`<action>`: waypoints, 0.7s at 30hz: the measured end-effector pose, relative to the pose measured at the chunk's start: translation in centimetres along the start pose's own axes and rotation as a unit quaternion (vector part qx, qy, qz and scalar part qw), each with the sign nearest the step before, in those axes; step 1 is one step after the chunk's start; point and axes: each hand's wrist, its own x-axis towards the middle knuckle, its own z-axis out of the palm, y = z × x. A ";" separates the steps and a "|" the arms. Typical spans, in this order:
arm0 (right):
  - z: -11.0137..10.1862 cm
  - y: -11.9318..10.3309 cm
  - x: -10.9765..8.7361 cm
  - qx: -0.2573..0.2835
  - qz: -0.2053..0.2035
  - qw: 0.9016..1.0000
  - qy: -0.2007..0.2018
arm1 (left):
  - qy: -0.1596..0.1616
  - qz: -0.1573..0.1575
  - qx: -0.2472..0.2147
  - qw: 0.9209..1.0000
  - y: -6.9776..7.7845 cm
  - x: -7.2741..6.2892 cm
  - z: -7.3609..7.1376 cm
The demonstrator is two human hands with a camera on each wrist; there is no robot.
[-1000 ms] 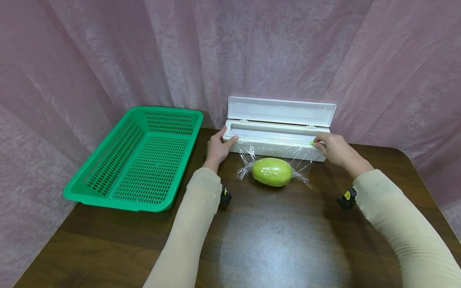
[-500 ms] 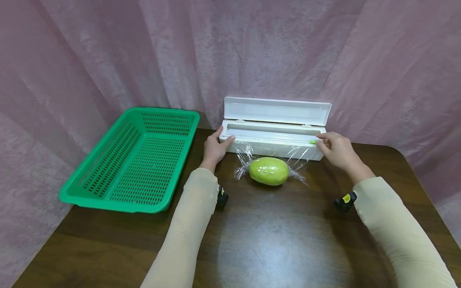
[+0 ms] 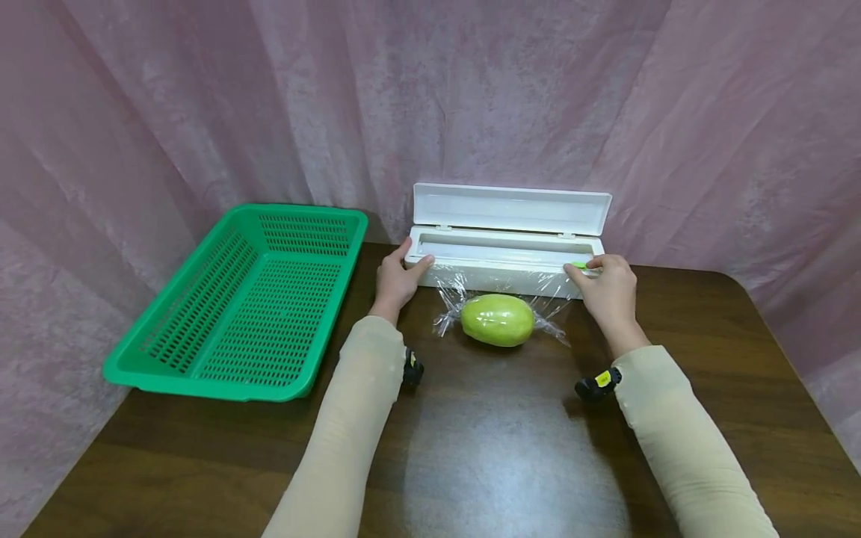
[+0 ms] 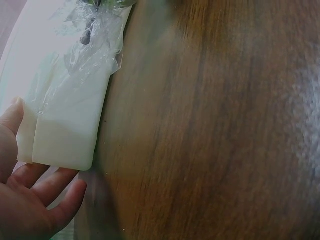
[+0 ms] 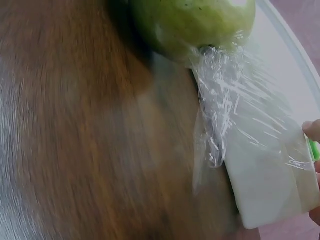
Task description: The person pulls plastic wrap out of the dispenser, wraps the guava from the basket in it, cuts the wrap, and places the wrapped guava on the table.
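A white cling film dispenser [image 3: 498,281] stands at the back of the table, its hinged lid [image 3: 511,210] raised. Clear film stretches from its front edge to a green, oval melon-like fruit [image 3: 497,320] wrapped in film, with bunched film [image 5: 217,110] at its ends. My left hand [image 3: 395,280] grips the dispenser's left end, thumb on the top front edge and fingers around the end, as the left wrist view shows. At the right end my right hand [image 3: 608,291] pinches the small green slide cutter [image 3: 579,265]; in the right wrist view it is mostly cut off.
On the left of the wooden table [image 3: 511,448] stands a green perforated plastic basket [image 3: 269,321]. A pink curtain [image 3: 511,90] hangs close behind the dispenser and basket. The table's right edge is rounded at the back corner.
The green cutter has slid slightly right along the dispenser. My right wrist and forearm have swung left, the hand now more in front of the dispenser's end. The left hand keeps its grip.
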 end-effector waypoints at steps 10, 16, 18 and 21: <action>0.2 0.0 -0.4 0.028 0.022 0.999 0.033 | -0.006 -0.004 -0.002 1.000 0.0 0.0 0.2; 0.2 -0.1 -0.3 0.040 0.004 0.998 0.049 | -0.005 -0.002 -0.008 1.000 0.1 0.1 0.0; 0.2 -0.2 -0.3 0.042 0.000 0.998 0.052 | -0.006 -0.005 -0.008 1.000 0.1 0.0 -0.1; 0.1 -0.3 -0.4 0.043 -0.005 0.998 0.055 | -0.004 -0.007 -0.008 1.000 0.1 0.0 -0.1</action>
